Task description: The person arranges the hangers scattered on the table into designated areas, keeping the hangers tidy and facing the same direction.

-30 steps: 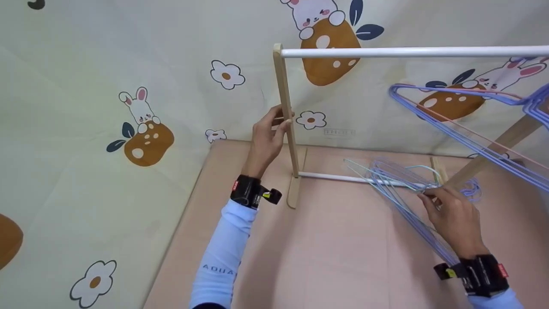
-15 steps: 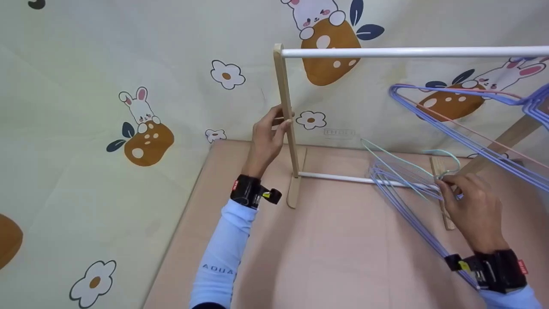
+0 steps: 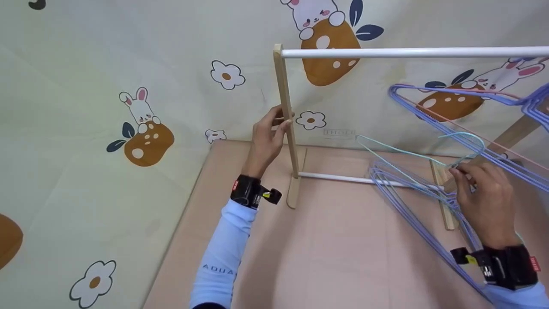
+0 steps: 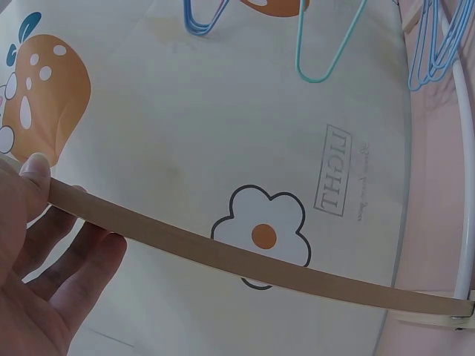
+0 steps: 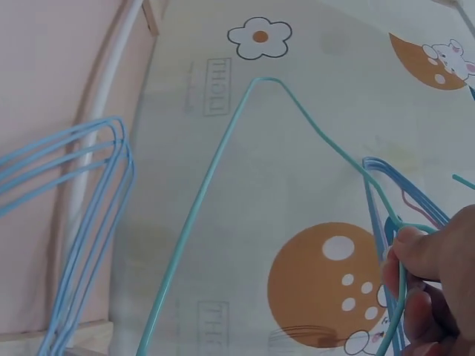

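Observation:
My left hand point(image 3: 268, 139) grips the wooden upright point(image 3: 281, 79) of a garment rack, thumb on one side and fingers on the other, as the left wrist view also shows. With my right hand point(image 3: 489, 204) I pinch a teal wire hanger point(image 5: 194, 208) at the base of its hook. The teal hanger is raised, its hook curving up above my fingers in the head view. Below it, a bunch of blue hangers point(image 3: 414, 225) overlaps the rack's lower white bar point(image 3: 330, 176). Part of the teal hanger is hidden behind my right hand.
The rack's white top rail point(image 3: 407, 52) runs off to the right. At the right, several blue hangers point(image 3: 446, 126) and a pink one point(image 3: 506, 148) hang high. A wall with rabbit prints point(image 3: 193, 184) stands behind and left of the pinkish surface point(image 3: 334, 249).
My right hand has moved right and upward, lifting the teal hanger away from the blue hangers lower down. My left hand has stayed on the upright.

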The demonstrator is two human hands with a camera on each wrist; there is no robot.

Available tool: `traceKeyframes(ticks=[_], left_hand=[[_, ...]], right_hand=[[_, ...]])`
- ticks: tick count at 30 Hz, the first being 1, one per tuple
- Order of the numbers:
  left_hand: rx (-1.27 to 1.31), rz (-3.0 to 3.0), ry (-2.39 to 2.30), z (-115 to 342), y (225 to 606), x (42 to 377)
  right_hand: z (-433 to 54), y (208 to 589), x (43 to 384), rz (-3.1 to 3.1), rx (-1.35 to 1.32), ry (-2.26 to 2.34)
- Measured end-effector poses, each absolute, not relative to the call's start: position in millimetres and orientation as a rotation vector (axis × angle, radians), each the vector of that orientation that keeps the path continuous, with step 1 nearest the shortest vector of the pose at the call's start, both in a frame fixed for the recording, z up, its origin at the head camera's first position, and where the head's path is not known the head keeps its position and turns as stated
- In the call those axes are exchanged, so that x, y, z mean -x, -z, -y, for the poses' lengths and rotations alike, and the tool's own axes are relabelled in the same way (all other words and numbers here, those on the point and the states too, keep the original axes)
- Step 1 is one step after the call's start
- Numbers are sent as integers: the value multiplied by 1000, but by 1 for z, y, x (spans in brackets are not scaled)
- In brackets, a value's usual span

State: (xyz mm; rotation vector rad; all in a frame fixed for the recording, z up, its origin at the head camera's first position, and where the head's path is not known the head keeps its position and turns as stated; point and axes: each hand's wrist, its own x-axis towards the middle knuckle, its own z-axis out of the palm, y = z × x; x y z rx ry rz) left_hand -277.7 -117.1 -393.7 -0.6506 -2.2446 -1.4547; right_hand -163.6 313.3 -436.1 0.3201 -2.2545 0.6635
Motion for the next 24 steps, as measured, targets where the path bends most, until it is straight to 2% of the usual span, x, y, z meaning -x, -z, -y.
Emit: traceKeyframes(ticks=[24], left_hand=[[643, 2242, 1474, 117, 394, 278]], right_hand=[[-327, 398, 157, 2315, -41, -571]])
